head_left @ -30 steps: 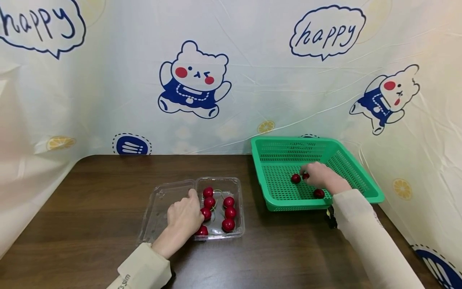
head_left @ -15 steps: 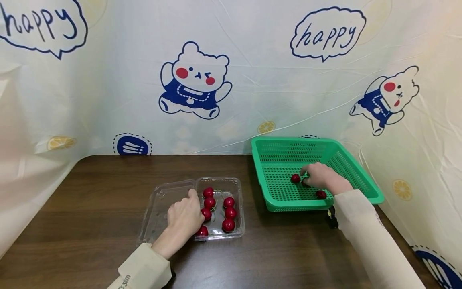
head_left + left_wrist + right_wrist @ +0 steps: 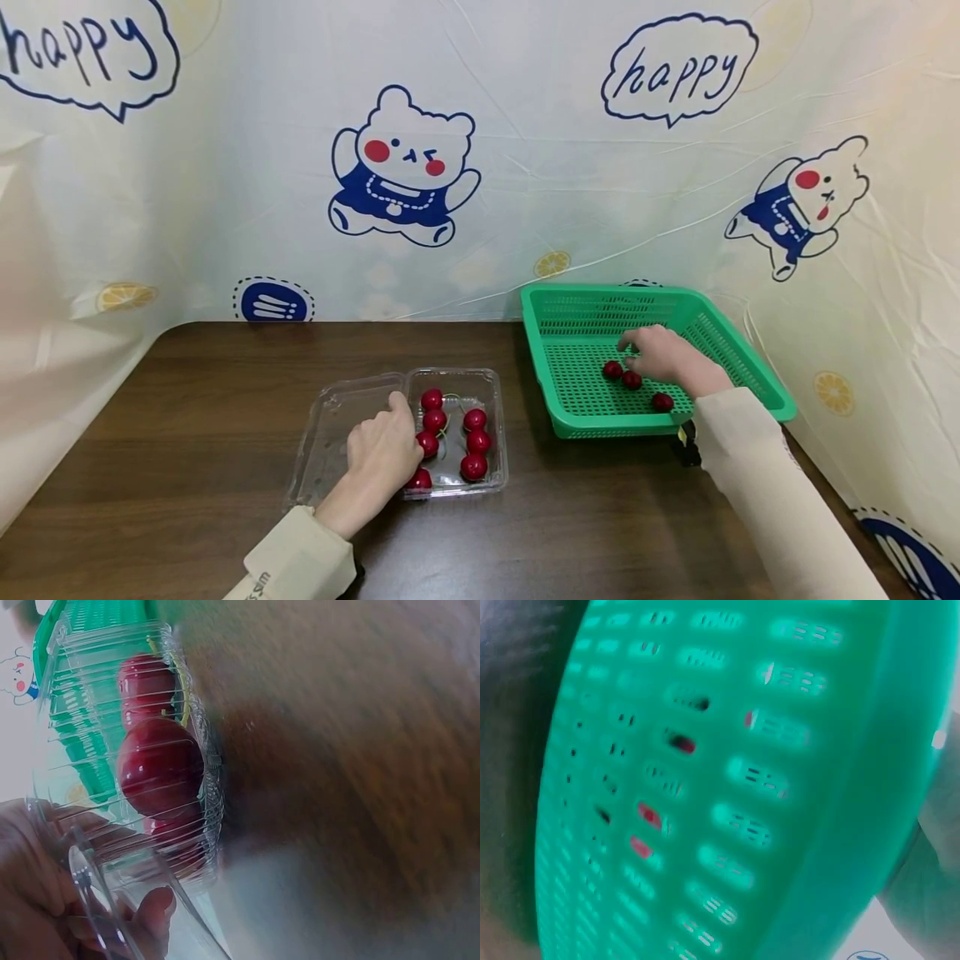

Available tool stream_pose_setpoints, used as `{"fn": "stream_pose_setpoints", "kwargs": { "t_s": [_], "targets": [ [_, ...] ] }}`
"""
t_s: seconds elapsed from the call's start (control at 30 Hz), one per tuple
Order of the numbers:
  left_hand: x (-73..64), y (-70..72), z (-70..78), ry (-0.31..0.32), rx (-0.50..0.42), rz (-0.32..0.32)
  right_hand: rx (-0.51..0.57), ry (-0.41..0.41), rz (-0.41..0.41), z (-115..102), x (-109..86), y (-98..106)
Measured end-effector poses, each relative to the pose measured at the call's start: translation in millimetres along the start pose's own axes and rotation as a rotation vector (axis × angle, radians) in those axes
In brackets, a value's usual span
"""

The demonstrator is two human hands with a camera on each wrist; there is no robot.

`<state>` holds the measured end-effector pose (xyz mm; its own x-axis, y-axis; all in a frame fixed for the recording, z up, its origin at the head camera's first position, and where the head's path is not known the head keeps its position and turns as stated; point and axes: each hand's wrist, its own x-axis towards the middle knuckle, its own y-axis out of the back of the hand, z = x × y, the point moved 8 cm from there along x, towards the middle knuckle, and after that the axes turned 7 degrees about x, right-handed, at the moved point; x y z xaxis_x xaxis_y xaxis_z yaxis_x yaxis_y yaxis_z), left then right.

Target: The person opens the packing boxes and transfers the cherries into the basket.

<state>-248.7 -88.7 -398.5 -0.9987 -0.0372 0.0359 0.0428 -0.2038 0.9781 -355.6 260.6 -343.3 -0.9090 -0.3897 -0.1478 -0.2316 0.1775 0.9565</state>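
In the head view my left hand grips the clear plastic clamshell box where its opened lid meets the base. The left wrist view shows fingers and thumb on either side of the thin plastic wall. Several red cherries, some with green stems, lie in two rows in the box. My right hand reaches into the green basket, fingers loosely bent with nothing seen between them. Just below its fingertips are two dark cherries side by side; a third cherry lies under the wrist.
Box and basket stand apart on a brown wooden table. A printed curtain hangs behind and at both sides, close to the basket's back rim. The slotted basket wall fills most of the right wrist view.
My right hand has come off the second cherry, rising slightly. That cherry now shows fully, next to the first. The left hand and box stay still.
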Motion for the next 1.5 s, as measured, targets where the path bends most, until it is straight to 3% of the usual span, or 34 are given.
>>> {"fn": "stream_pose_setpoints", "kwargs": {
  "t_s": [0.2, 0.93, 1.23, 1.5],
  "targets": [
    [-1.1, 0.5, -0.4, 0.004, -0.005, 0.003, 0.008, 0.023, 0.035, -12.9, 4.5, 6.7],
    [-1.4, -2.0, -0.7, 0.000, -0.037, -0.027, 0.009, 0.212, 0.095, -111.3, 26.8, 29.6],
    [0.8, -0.8, -0.8, -0.005, -0.035, -0.020, -0.069, 0.210, 0.022, -155.7, 44.3, 19.4],
    [1.0, -1.1, 0.3, 0.000, -0.034, -0.030, -0.108, 0.289, -0.014, -201.5, 57.7, -1.5]
  ]
}}
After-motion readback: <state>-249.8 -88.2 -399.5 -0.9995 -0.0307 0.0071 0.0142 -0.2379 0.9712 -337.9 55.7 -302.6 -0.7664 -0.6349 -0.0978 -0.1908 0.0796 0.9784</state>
